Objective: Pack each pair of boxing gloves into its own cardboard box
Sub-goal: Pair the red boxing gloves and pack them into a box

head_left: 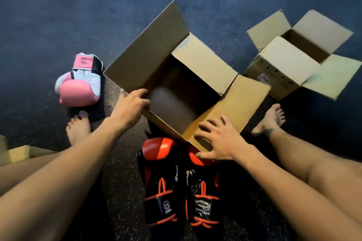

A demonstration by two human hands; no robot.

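Both hands, left (130, 103) and right (219, 139), fingers spread, steady the tilted box (195, 76); at six o'clock, the gloves (182, 188) could snag its near flap.

Both arms were seen bare from the bottom edge of the view up to the wrists; no sleeve, watch, bracelet or ring was shown on either. The left hand (129, 107) and the right hand (219, 141) were uncovered, without gloves or wraps. Both legs were bare as well, with no trouser hem or shorts seen within the view. The left foot (79, 129) and the right foot (271, 119) were shown without shoes or socks. A dark mark, perhaps a tattoo, was seen near the right ankle.
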